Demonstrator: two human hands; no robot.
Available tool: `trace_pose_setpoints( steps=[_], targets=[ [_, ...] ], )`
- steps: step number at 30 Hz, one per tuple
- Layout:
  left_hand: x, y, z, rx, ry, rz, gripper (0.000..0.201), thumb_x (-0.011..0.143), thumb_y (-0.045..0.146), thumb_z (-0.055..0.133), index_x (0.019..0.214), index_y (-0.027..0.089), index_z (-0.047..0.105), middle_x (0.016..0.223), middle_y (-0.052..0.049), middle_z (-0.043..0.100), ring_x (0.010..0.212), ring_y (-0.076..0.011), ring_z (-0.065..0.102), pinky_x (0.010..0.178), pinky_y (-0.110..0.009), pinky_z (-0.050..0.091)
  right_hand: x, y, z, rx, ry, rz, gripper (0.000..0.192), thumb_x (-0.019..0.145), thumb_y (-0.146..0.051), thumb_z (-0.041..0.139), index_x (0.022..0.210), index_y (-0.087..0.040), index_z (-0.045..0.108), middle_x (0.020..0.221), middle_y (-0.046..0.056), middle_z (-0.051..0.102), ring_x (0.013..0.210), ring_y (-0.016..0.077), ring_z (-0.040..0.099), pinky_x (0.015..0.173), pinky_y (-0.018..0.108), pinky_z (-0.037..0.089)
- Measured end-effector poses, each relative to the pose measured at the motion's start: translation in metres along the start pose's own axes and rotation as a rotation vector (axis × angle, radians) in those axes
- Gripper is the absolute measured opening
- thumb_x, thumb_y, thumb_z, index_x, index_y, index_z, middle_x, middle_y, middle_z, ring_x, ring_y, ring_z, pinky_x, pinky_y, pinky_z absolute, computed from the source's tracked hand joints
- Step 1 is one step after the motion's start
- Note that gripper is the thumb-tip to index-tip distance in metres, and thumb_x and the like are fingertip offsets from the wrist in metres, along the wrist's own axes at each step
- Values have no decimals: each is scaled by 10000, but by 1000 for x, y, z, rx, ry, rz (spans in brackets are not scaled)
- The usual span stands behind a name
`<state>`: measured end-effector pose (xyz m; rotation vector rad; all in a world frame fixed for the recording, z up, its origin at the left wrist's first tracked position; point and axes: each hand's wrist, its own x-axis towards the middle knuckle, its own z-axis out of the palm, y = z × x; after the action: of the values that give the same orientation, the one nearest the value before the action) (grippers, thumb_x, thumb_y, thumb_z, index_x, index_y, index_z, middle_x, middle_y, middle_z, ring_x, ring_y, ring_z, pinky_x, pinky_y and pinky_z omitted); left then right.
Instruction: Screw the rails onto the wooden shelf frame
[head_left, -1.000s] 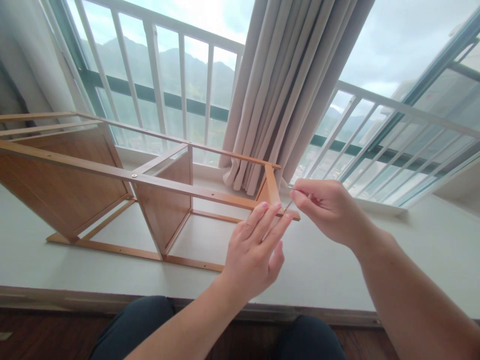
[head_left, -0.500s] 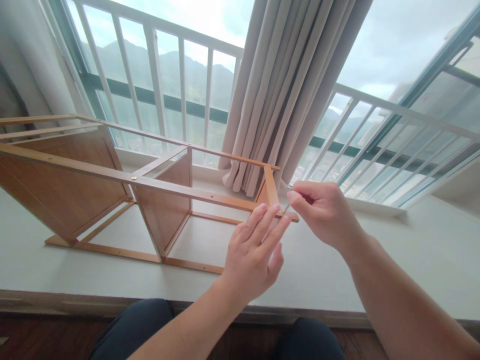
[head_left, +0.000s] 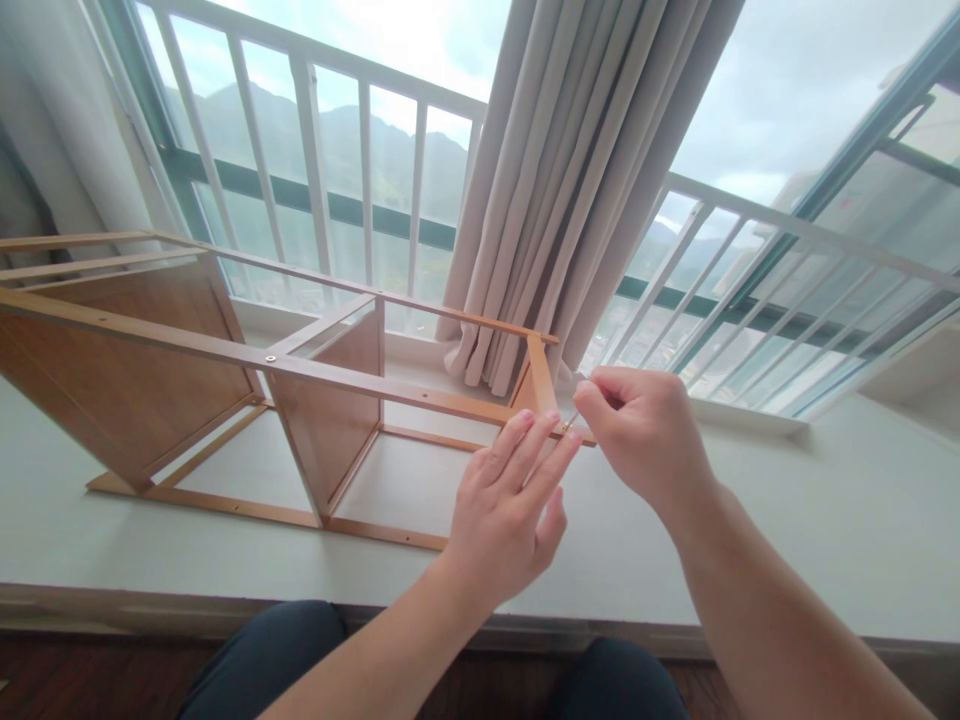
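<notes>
A wooden shelf frame [head_left: 337, 378] lies on its side, with flat brown panels set between its long rails. My left hand [head_left: 510, 500] rests with straight fingers on the near rail by the frame's right end, pressing nothing between them. In my right hand [head_left: 637, 415], closed just beyond that end, is a thin metal hex key [head_left: 574, 416]. Its lower tip meets a brass-coloured screw [head_left: 565, 428] in the rail, right beside my left fingertips. Most of the key's upper part is hidden by my fingers. Another screw [head_left: 271, 358] sits in the same rail farther left.
The frame lies on a white ledge [head_left: 735, 540] with a dark front edge. Behind it hang a grey curtain [head_left: 555, 180] and white window railings [head_left: 367, 180]. My knees [head_left: 262, 660] are below the ledge.
My right hand has turned a little at the wrist around the hex key, its forearm swinging slightly left. The left hand and the shelf frame stay almost where they were.
</notes>
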<state>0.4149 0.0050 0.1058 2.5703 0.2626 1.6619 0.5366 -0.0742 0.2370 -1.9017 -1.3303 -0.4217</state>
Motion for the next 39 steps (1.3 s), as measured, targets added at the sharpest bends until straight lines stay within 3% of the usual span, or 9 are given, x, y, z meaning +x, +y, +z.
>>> trace_pose_setpoints(
  steps=[10,13,16,20,29,39],
  targets=[
    [1,0,-1,5,10,2,578,979,183,551,1554,233,520,1576,-75,598,1547,-261,452,1204,-414,441,-1,-4,-4,-63,67,-31,412,836,-217,562,578,-234,241,519,-60,224,499,103,243,466,301,229],
    [1,1,0,6,7,-3,568,978,187,549,1544,240,531,1584,-71,590,1544,-259,454,1171,-400,461,0,-2,-14,-37,-19,-60,421,918,-269,538,606,-229,257,531,-61,253,511,102,276,481,292,246],
    [0,1,0,3,17,-3,560,976,186,556,1533,241,541,1593,-65,581,1547,-251,448,1170,-390,455,1,1,-24,-81,-157,-47,394,991,-338,497,636,-224,371,531,-63,368,514,107,358,501,281,289],
    [0,1,1,-9,25,-1,554,971,178,564,1522,235,552,1606,-62,567,1553,-247,438,1211,-397,420,0,1,-30,-132,-224,-61,354,1032,-361,456,706,-225,478,549,-63,453,522,116,429,546,282,322],
    [-2,0,2,-9,-4,-7,600,977,189,544,1574,245,507,1591,-76,581,1557,-274,433,1177,-417,452,0,2,-27,-159,-344,-82,326,1071,-387,417,792,-232,483,702,-28,556,661,158,507,649,310,334],
    [-1,-1,1,2,7,-1,583,980,193,546,1560,238,516,1590,-73,583,1545,-267,449,1135,-407,479,6,9,-33,-177,-445,-204,313,1108,-357,381,828,-237,451,733,-27,518,700,163,504,682,310,344]
  ],
)
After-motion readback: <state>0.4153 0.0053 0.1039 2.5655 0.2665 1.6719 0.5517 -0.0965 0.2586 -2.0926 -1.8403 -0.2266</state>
